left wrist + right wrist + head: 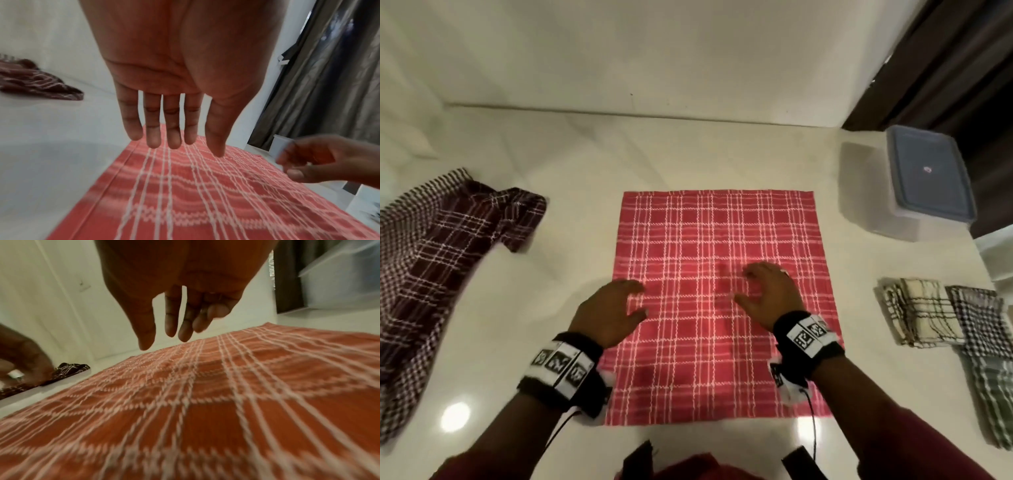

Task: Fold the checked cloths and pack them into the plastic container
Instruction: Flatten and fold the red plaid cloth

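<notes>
A red checked cloth (722, 274) lies spread flat on the white table (571, 240), also filling the wrist views (185, 194) (226, 402). My left hand (613, 308) hovers palm down over the cloth's left edge with straight, slightly spread fingers (153, 129). Over the cloth's middle, my right hand (767, 291) hangs with loosely bent fingers (170, 318), holding nothing. The plastic container (914, 192) stands at the back right with its blue lid on. A dark maroon checked cloth (441, 260) lies crumpled at the left.
Folded checked cloths lie at the right edge: a cream one (921, 311), a black-and-white one (983, 318) and a green one (993, 401). A dark curtain (945, 61) hangs at the back right. A wall (619, 51) backs the table.
</notes>
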Tool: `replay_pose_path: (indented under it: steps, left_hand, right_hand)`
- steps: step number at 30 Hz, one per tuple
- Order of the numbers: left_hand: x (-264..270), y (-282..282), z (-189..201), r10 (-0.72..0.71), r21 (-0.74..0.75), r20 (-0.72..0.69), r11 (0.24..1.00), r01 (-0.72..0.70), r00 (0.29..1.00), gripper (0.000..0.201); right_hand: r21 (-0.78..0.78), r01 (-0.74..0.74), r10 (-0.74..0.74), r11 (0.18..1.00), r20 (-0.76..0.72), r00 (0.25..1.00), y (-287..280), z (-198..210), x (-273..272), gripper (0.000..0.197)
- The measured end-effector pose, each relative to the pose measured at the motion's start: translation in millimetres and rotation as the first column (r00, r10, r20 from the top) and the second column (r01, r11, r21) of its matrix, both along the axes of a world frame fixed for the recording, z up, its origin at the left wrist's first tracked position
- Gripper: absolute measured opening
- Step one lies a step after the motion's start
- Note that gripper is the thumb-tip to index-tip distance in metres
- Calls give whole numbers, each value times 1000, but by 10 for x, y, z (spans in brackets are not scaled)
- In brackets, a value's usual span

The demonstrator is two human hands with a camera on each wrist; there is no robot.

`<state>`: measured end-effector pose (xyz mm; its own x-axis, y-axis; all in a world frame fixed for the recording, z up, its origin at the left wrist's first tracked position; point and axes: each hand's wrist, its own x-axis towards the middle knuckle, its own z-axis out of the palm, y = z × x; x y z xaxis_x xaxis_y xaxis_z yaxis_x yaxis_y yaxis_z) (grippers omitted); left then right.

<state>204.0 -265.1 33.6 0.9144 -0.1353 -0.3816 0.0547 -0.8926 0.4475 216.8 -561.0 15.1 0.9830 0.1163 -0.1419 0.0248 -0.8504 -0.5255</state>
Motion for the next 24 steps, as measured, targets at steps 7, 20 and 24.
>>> replay_pose_path:
  steps: [7,20,24]
  left_hand:
    - [1553,-260,-204,-275,190,-113,937,292,955,133]
    - [1911,-191,-717,-337,264,-289,871,413,896,167]
    - [1910,-207,-642,-339,257,-322,867,426,884,166]
  right_hand:
    - [-269,-415,349,869,-261,900,832,-138,1345,150]
    - [-234,-610,517,757,-358,778,477,-607,1529,153]
    - [-303,-389,258,870,-395,882,-507,-429,1447,141]
